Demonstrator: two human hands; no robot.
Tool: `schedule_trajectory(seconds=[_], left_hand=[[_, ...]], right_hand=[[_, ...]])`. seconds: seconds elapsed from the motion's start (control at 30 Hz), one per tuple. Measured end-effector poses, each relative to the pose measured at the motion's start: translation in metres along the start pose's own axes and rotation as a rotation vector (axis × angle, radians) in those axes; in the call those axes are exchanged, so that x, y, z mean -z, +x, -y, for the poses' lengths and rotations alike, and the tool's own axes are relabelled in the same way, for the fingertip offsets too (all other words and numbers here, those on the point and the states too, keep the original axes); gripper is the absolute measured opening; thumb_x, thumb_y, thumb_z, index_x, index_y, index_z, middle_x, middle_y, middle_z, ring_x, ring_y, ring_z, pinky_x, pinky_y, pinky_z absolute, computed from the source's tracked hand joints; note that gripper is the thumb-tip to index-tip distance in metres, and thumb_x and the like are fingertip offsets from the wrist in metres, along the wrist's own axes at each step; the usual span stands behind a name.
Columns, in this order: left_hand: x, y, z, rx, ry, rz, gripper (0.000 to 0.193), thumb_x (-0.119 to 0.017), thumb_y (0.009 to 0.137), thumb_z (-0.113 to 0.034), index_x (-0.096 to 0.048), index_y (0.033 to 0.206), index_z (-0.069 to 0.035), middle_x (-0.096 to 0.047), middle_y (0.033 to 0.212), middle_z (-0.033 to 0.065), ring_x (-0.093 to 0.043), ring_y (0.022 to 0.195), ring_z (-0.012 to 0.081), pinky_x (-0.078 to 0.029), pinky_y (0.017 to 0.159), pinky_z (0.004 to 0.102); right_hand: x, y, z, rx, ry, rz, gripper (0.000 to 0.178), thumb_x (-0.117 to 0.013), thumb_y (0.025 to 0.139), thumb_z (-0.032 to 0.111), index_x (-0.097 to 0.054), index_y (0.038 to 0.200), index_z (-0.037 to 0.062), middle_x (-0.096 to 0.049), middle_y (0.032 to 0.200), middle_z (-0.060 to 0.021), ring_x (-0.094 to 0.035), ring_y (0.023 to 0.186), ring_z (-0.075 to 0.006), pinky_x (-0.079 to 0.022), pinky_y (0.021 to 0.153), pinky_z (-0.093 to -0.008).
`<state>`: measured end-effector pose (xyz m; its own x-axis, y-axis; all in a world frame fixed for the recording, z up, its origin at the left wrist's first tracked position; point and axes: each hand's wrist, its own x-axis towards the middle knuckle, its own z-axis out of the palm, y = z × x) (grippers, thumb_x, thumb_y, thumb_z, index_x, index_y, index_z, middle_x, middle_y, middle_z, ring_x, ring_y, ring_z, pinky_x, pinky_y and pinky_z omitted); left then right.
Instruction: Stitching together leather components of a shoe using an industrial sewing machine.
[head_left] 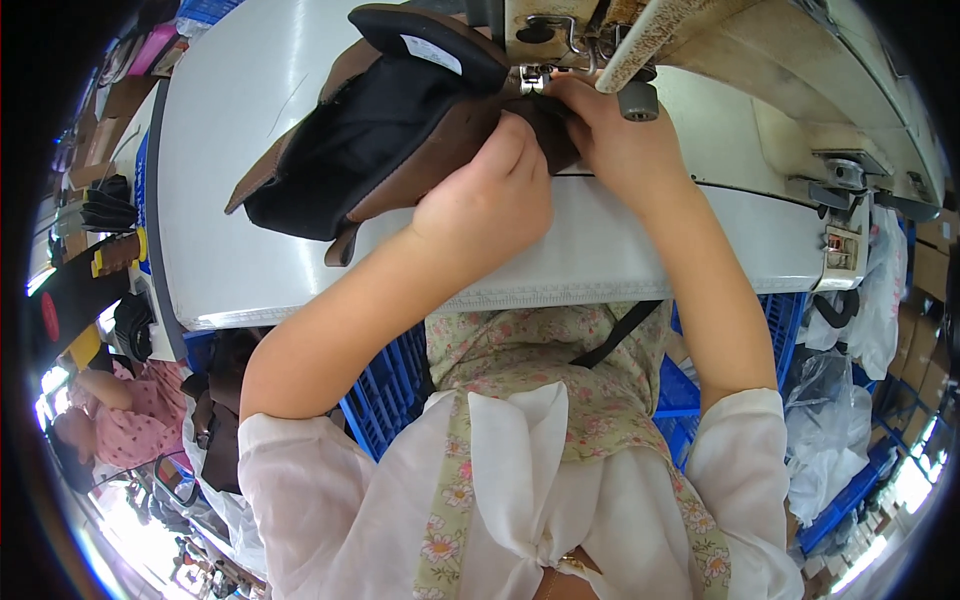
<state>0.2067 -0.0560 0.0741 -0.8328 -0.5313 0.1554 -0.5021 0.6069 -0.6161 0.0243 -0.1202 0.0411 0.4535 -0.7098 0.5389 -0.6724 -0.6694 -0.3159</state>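
A brown sewn piece with a black lining [350, 150], perhaps a bag, lies across the white sewing machine bed. Its black padded part carries a white label [432, 54], and a short brown strap [341, 246] hangs from its near end. My left hand [490, 185] is closed, pinching the brown material just in front of the presser foot [533, 78]. On the other side of the foot, my right hand [628, 145] has its fingers curled on the same piece, close to the needle area. Those fingertips are partly hidden behind the machine head.
The sewing machine head [720, 50] overhangs the right hand, with a worn bar and grey roller [638, 101] close above it. A ruler strip [540, 294] runs along the bed's front edge. Blue crates [385, 385] stand below. Another person [135, 415] sits at the far left.
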Motion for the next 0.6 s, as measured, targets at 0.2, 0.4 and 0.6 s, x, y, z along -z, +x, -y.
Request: schedule_trajectory(seconds=[0.2, 0.4, 0.6], left_hand=[[-0.001, 0.000, -0.011, 0.162, 0.025, -0.009, 0.037, -0.058, 0.073, -0.017, -0.072, 0.101, 0.003, -0.071, 0.100, 0.0134, -0.064, 0.104, 0.0262, -0.041, 0.104, 0.0347], [-0.012, -0.018, 0.005, 0.077, 0.023, -0.050, 0.041, -0.057, 0.075, -0.018, -0.071, 0.110, 0.000, -0.072, 0.110, 0.0112, -0.064, 0.110, 0.0207, -0.042, 0.104, 0.0316], [-0.014, -0.023, 0.010, 0.049, 0.010, -0.073, 0.041, -0.055, 0.077, -0.018, -0.070, 0.111, -0.001, -0.071, 0.114, 0.0096, -0.064, 0.111, 0.0185, -0.042, 0.104, 0.0303]], right_hand=[[-0.002, -0.002, -0.005, -0.026, -0.018, 0.049, 0.016, -0.067, 0.075, 0.007, -0.069, 0.089, 0.0147, -0.067, 0.077, -0.0087, -0.066, 0.075, -0.0310, -0.052, 0.065, -0.0432], [0.004, -0.001, -0.011, -0.007, -0.017, 0.141, 0.018, -0.067, 0.078, 0.007, -0.073, 0.093, 0.0153, -0.069, 0.096, -0.0018, -0.068, 0.086, -0.0254, -0.054, 0.074, -0.0389], [0.006, 0.001, -0.013, -0.010, -0.079, 0.252, 0.022, -0.068, 0.080, 0.006, -0.075, 0.099, 0.0144, -0.071, 0.114, 0.0047, -0.069, 0.099, -0.0211, -0.055, 0.084, -0.0349]])
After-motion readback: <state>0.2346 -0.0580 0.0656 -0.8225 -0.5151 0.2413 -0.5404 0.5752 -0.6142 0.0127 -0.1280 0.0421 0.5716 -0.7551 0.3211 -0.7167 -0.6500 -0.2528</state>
